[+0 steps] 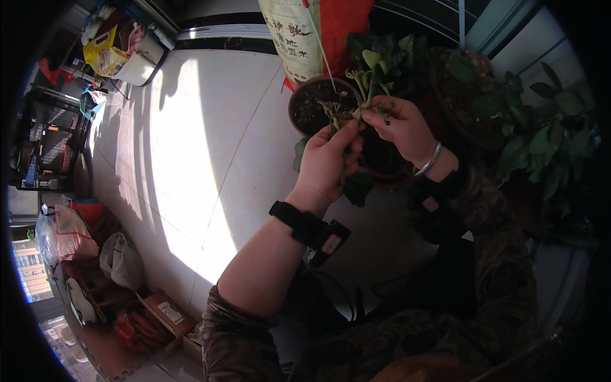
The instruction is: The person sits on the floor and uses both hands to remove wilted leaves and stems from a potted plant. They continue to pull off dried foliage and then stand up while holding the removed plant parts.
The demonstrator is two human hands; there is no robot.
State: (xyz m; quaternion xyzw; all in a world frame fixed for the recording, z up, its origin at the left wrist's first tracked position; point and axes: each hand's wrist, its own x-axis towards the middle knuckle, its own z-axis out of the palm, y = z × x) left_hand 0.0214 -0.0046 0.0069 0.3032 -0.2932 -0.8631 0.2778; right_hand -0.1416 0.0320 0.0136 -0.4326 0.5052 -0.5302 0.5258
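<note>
My left hand (334,148) pinches a withered-looking plant piece (332,111) between thumb and fingers. Close beside it, my right hand (396,126) grips a green plant stem (366,90) that has small shoots and a light green leaf on top. The fingertips of both hands nearly meet. Just behind them stands a round brown pot (298,112) with dark soil and a thin stick rising from it. Part of another pot (389,179) shows below my right hand, in shadow. Where the held pieces end behind my fingers is hidden.
A large printed sack (296,43) stands behind the brown pot. Leafy potted plants (539,138) crowd the right side. At the left are a white bin (141,62) with bags, a white plastic bag (121,260) and a cardboard box (167,313) on the tiled floor.
</note>
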